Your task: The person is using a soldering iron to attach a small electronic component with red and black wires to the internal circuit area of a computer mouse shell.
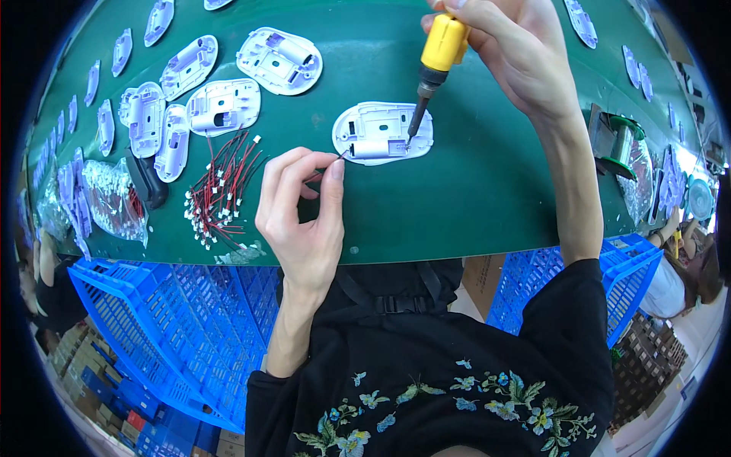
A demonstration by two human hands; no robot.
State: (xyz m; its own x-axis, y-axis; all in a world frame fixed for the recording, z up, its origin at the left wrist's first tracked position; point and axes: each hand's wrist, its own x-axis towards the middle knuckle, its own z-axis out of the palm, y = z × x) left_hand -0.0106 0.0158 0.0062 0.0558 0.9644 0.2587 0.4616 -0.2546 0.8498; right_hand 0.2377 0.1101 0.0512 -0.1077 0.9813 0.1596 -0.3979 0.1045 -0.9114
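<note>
The left hand point(301, 209) pinches a thin wire point(340, 155) while the raised right hand point(512, 47) grips a yellow-handled soldering iron point(435, 67).

The person wore a black short-sleeved top point(426, 365) embroidered with pale blue flowers and green leaves, a black buckled strap point(392, 303) across it.

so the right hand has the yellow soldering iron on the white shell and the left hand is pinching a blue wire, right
Not quite. The head view shows the wire pinched in the left hand is red, not blue. The rest holds: the right hand has the yellow soldering iron tip on the white shell.
</note>
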